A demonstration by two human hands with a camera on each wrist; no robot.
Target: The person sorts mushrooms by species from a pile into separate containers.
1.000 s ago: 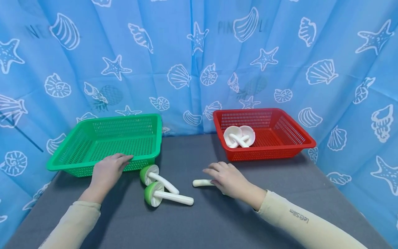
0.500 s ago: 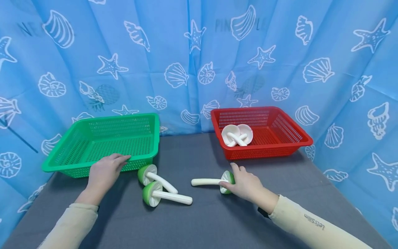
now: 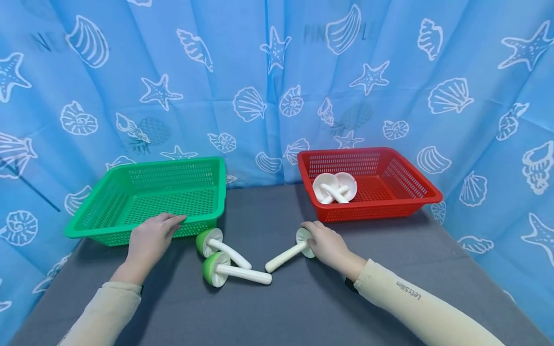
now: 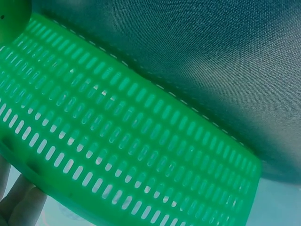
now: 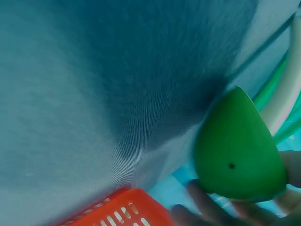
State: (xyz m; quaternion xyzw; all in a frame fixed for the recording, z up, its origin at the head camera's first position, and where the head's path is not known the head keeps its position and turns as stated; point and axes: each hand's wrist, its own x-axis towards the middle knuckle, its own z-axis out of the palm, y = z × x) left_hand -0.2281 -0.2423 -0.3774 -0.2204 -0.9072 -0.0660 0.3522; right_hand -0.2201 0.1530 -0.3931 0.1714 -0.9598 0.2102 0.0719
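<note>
My right hand grips a toy mushroom by its cap, the white stem slanting toward the lower left in the head view. Its green cap shows in the right wrist view with fingertips around the underside. My left hand holds the near rim of the green basket; in the left wrist view its fingers lie at that rim. Two more green-capped toy mushrooms, one farther back and one nearer, lie on the grey cloth between my hands, their stems pointing right.
A red basket stands at the back right with two white mushrooms, stems crossed, in its left corner. Behind the table hangs a blue curtain printed with shells.
My right hand has closed on the mushroom's cap and turned it, so the stem's end swings nearer to me. The left hand stays at the green basket's rim.
</note>
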